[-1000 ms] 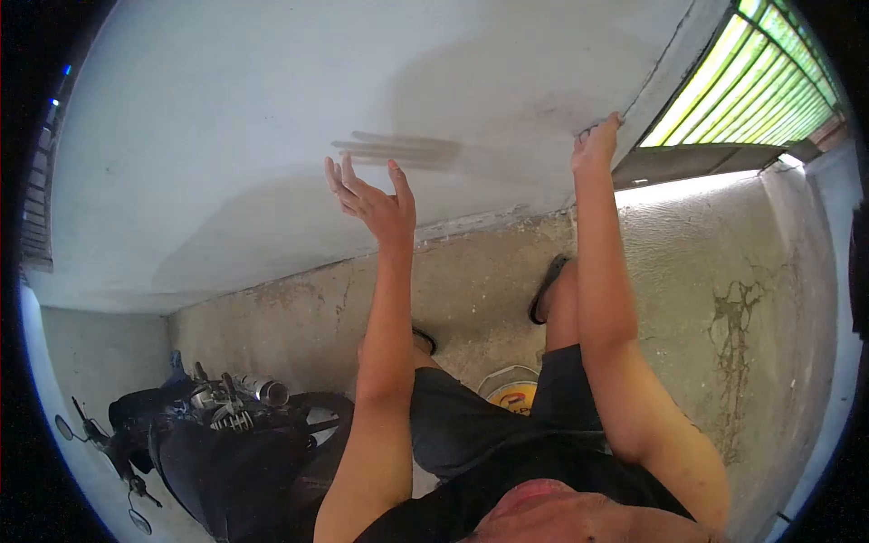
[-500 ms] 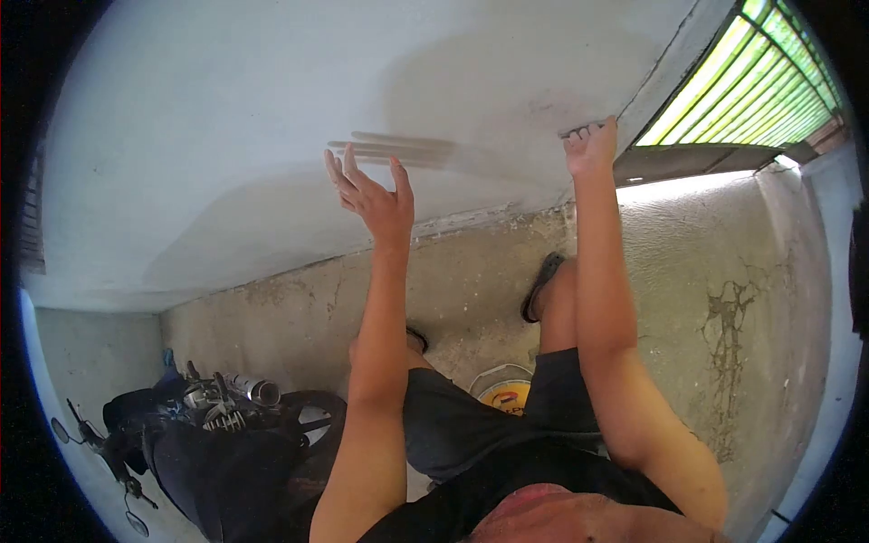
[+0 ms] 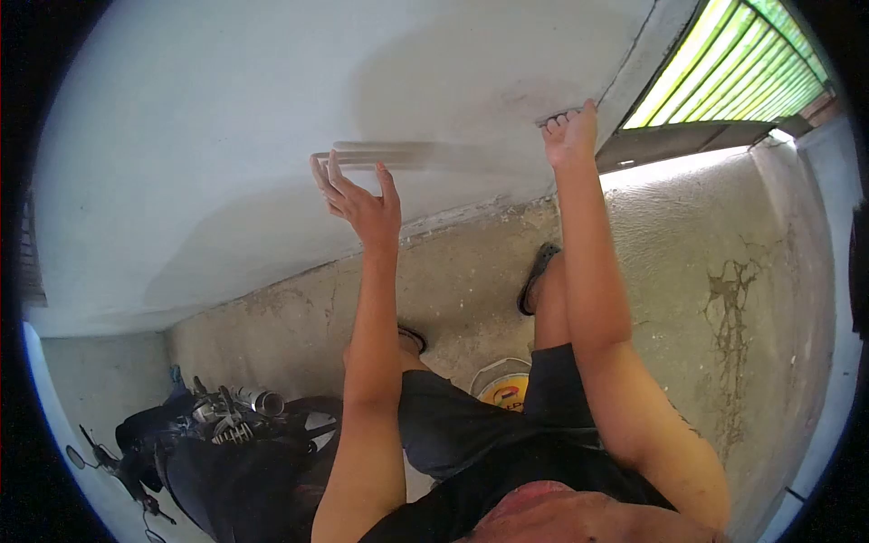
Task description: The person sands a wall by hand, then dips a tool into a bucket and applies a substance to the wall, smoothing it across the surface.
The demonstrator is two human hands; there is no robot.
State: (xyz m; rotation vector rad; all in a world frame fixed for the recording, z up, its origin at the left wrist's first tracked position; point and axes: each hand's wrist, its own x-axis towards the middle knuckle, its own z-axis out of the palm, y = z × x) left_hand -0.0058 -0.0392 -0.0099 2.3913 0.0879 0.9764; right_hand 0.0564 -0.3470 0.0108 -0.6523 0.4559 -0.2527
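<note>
so, right hand (image 3: pixel 570 136) holds something thin (image 3: pixel 549 119) by wall (image 3: pixel 217 109)

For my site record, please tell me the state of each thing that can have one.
Left hand: raised, open.
Right hand: fingers curled at wall; grip unclear.
Wall: smudged near right hand.
Floor: cracked.
Motorcycle: standing.
Bucket: partly hidden; lid unclear.
Footwear: worn.
Barred panel: closure unclear.

Pale wall (image 3: pixel 208 109). Left hand (image 3: pixel 367 210) raised near it, fingers spread; elongated streaks beside fingertips, object or shadow unclear. Right hand (image 3: pixel 570 140) at wall, fingers curled along a thin dark edge (image 3: pixel 558 117); grip unclear. Barred opening (image 3: pixel 733 72) beyond, right. Below, yellow-topped bucket (image 3: pixel 504 391) between the legs, on concrete floor (image 3: pixel 462 290). Motorcycle (image 3: pixel 226 452) lower left.
</note>
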